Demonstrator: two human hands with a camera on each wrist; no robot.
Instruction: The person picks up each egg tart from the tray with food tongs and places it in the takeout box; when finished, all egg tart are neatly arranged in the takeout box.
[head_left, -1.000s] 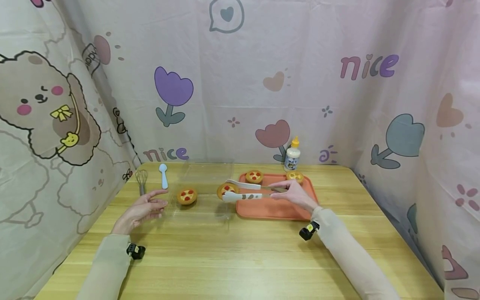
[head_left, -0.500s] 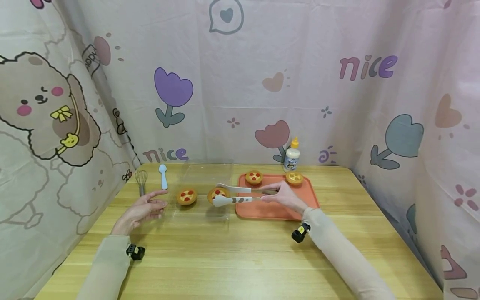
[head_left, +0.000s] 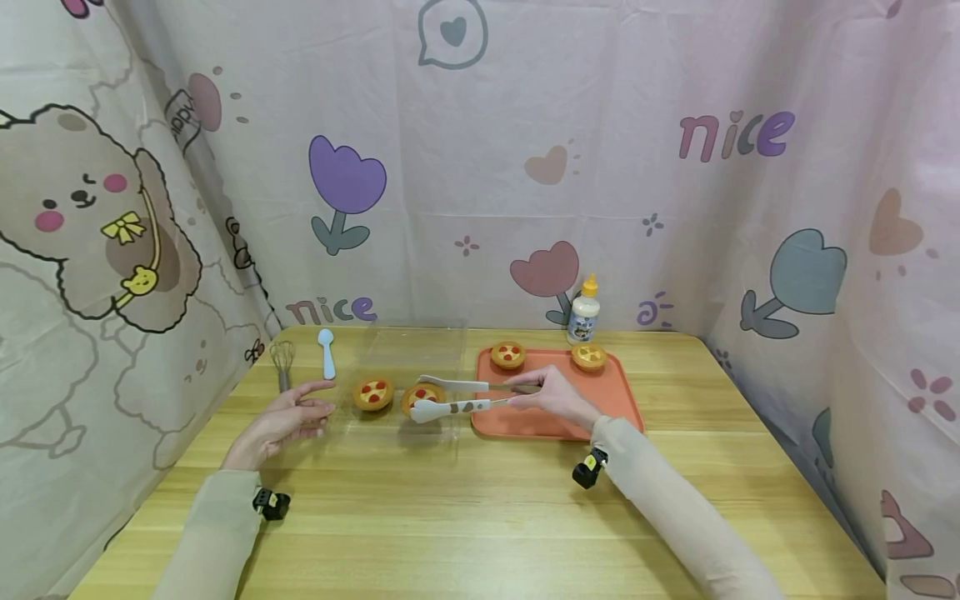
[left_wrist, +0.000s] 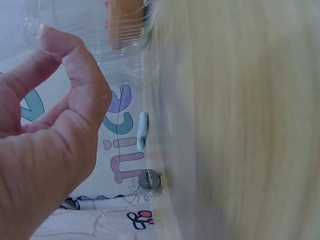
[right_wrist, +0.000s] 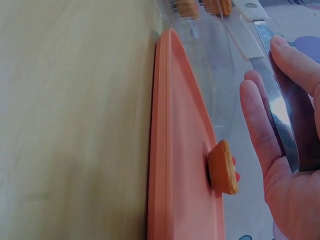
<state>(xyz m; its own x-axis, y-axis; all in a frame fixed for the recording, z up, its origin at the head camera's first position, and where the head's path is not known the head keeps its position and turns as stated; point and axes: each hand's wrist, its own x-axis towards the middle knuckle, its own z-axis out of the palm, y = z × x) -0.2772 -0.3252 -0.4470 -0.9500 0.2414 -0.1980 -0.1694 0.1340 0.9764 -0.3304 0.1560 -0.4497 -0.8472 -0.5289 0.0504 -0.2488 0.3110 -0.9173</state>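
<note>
My right hand (head_left: 558, 397) holds a pair of tongs (head_left: 461, 407) with white, brown-spotted ends. Between those ends is a small round tart (head_left: 423, 396) with red dots on a yellow top, over the right part of a clear plastic box (head_left: 405, 432). A similar tart (head_left: 372, 394) sits in the box's left part. Beside the box's left edge is my left hand (head_left: 281, 421), fingers loosely bent; in the left wrist view its tips overlap the clear plastic. The orange tray (head_left: 555, 423) carries a red-dotted tart (head_left: 508, 355) and a yellow-topped one (head_left: 588, 357).
The box's clear lid (head_left: 416, 342) stands open at the back. A pale blue spoon (head_left: 327, 354) and a whisk (head_left: 282, 362) lie back left. Behind the tray stands a white bottle (head_left: 583, 317) with a yellow cap. Printed curtains hang around the table.
My right hand, tongs and tart have moved left and slightly nearer, from the tray side into the space over the box, close to the other tart. The left hand has stayed in place.
</note>
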